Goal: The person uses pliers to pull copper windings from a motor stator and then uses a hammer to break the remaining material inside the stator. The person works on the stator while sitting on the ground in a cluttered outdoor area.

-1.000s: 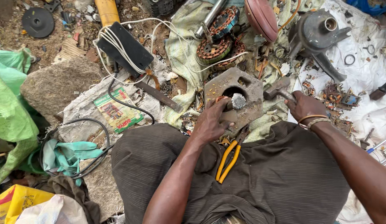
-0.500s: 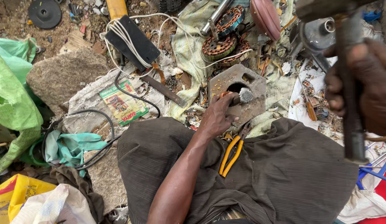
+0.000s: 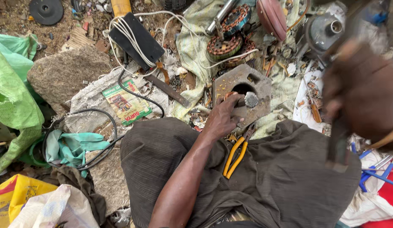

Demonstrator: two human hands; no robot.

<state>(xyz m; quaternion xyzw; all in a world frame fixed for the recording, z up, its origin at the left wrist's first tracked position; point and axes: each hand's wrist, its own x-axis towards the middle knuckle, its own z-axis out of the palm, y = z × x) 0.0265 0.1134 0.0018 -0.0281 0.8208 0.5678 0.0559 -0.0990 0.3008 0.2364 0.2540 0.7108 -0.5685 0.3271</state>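
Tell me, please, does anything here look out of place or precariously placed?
Yes: the yellow-handled pliers lie loose on the person's lap, not on the ground among the other tools. The left hand steadies a metal block, while the right hand, blurred, grips a dark tool.

Grey perforated metal block as landmark: left hand rests on its near edge; yellow-handled pliers lie just before it; copper-wound stator coils behind; flat grey stone well left; blurred right hand raised at right.
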